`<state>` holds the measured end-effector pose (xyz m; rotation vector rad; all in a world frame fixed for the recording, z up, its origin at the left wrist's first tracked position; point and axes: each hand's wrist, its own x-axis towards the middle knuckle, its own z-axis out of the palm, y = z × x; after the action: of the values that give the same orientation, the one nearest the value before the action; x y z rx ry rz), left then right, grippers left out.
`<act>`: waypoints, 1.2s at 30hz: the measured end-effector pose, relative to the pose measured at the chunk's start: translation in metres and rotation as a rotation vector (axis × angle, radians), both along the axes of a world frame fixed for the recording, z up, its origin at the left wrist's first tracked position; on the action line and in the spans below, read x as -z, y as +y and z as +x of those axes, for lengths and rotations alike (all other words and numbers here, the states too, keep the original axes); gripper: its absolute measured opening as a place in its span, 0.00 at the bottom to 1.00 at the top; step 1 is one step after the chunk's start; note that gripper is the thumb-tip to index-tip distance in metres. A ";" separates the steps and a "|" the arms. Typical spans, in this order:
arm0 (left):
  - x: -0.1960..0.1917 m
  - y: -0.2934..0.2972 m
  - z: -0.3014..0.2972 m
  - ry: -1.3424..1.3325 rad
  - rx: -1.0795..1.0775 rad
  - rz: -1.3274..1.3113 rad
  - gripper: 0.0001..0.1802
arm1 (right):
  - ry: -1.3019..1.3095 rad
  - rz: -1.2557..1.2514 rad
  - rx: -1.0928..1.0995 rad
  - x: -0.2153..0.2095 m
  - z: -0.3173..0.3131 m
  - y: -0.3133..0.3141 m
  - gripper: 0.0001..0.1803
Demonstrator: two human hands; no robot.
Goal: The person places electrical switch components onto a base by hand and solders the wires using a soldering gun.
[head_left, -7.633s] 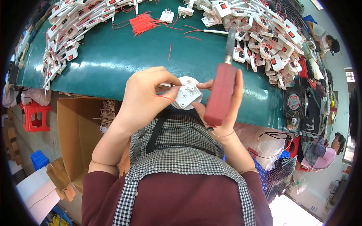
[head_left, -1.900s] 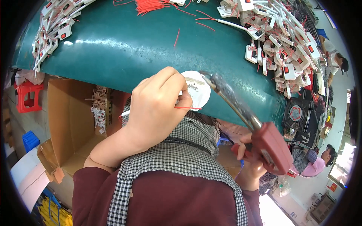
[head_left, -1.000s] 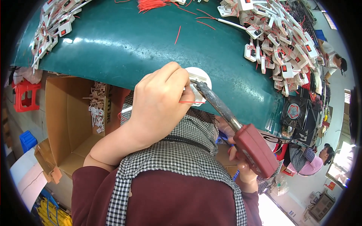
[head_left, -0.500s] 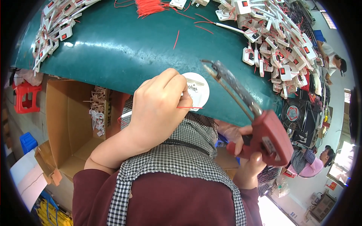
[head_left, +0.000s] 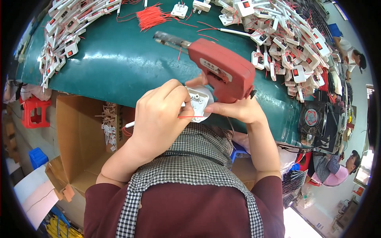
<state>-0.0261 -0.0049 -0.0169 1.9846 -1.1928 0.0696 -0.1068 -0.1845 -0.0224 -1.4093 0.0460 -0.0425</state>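
Observation:
My left hand (head_left: pixel 160 109) is closed in a pinch at the left side of a white plastic plug housing (head_left: pixel 200 104), and a thin red wire (head_left: pixel 185 116) sticks out by its fingertips. A white cable (head_left: pixel 130 124) with red wire ends shows behind that wrist; the hand hides the rest. The housing rests on a round white disc (head_left: pixel 209 94) near the table's front edge. My right hand (head_left: pixel 238 109) grips a red soldering gun (head_left: pixel 224 67), its metal tip pointing to the far left above the table. The right thumb reaches the housing's right edge.
Piles of white switch assemblies (head_left: pixel 71 49) lie on the green table (head_left: pixel 119 67) at left and right. A bundle of red wires (head_left: pixel 151 18) and white plug parts (head_left: pixel 179 10) are at the back. A cardboard box (head_left: pixel 75 135) stands below left, a fan (head_left: pixel 312 118) at right.
My right hand has brought the soldering gun from the lower right up over the table, its tip now farther left, and its thumb to the housing. My left hand stays by the housing.

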 end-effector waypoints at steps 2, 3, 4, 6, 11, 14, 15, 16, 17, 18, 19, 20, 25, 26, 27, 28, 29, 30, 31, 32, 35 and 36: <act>-0.002 -0.001 0.008 -0.019 0.041 0.005 0.10 | -0.033 -0.065 -0.084 -0.001 0.000 -0.003 0.57; -0.004 -0.001 0.014 -0.046 0.101 0.040 0.10 | -0.036 -0.063 -0.084 -0.001 0.000 -0.002 0.57; -0.005 -0.002 0.019 -0.073 0.162 0.076 0.10 | -0.029 -0.078 -0.062 0.000 0.000 -0.001 0.58; -0.005 -0.003 0.022 -0.053 0.185 0.072 0.09 | -0.023 -0.090 -0.037 0.005 -0.003 0.006 0.59; -0.012 -0.004 0.021 0.018 0.183 0.086 0.09 | -0.166 -0.145 0.279 0.016 -0.023 0.034 0.59; -0.020 -0.007 0.020 0.002 0.180 0.156 0.09 | -0.231 -0.282 0.320 0.028 -0.028 0.036 0.59; -0.019 -0.008 0.021 0.002 0.181 0.157 0.09 | -0.218 -0.249 0.348 0.026 -0.028 0.039 0.59; -0.019 -0.008 0.022 0.055 0.184 0.155 0.09 | -0.204 -0.216 0.375 0.025 -0.027 0.041 0.59; -0.018 -0.009 0.023 0.107 0.187 0.152 0.09 | -0.205 -0.216 0.376 0.026 -0.027 0.042 0.59; -0.019 -0.008 0.023 0.105 0.187 0.152 0.09 | -0.211 -0.214 0.385 0.028 -0.027 0.042 0.59; -0.019 -0.006 0.025 0.157 0.199 0.180 0.10 | -0.216 -0.213 0.394 0.029 -0.026 0.043 0.59; -0.020 -0.004 0.025 0.209 0.211 0.209 0.11 | -0.216 -0.212 0.394 0.029 -0.027 0.044 0.59; -0.017 0.006 0.031 0.426 0.331 0.099 0.10 | -0.289 -0.279 0.486 0.040 -0.029 0.050 0.60; -0.014 0.009 0.032 0.502 0.365 0.058 0.09 | -0.292 -0.276 0.484 0.041 -0.029 0.054 0.60; -0.008 0.011 0.032 0.500 0.363 0.059 0.09 | -0.312 -0.313 0.554 0.042 -0.029 0.060 0.60; 0.000 0.013 0.032 0.578 0.356 0.007 0.07 | -0.331 -0.351 0.624 0.043 -0.028 0.065 0.61; 0.007 0.013 0.032 0.657 0.353 -0.048 0.06 | -0.331 -0.353 0.625 0.046 -0.028 0.067 0.61; 0.011 0.013 0.030 0.658 0.356 -0.049 0.06 | -0.379 -0.374 0.663 0.049 -0.027 0.069 0.60; 0.013 0.013 0.027 0.435 0.363 -0.064 0.04 | -0.428 -0.394 0.701 0.050 -0.027 0.070 0.60; 0.015 0.012 0.025 0.211 0.364 -0.078 0.03 | -0.427 -0.394 0.700 0.051 -0.026 0.070 0.60; 0.011 0.011 0.023 0.008 0.273 -0.127 0.07 | -0.426 -0.460 0.670 0.051 -0.027 0.066 0.60; 0.009 0.011 0.024 -0.102 0.233 -0.132 0.10 | -0.419 -0.405 0.654 0.051 -0.028 0.065 0.60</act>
<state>-0.0022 0.0061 -0.0263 1.7338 -1.4404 0.1289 -0.1347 -0.1196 -0.0739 -1.7087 0.1556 -0.9294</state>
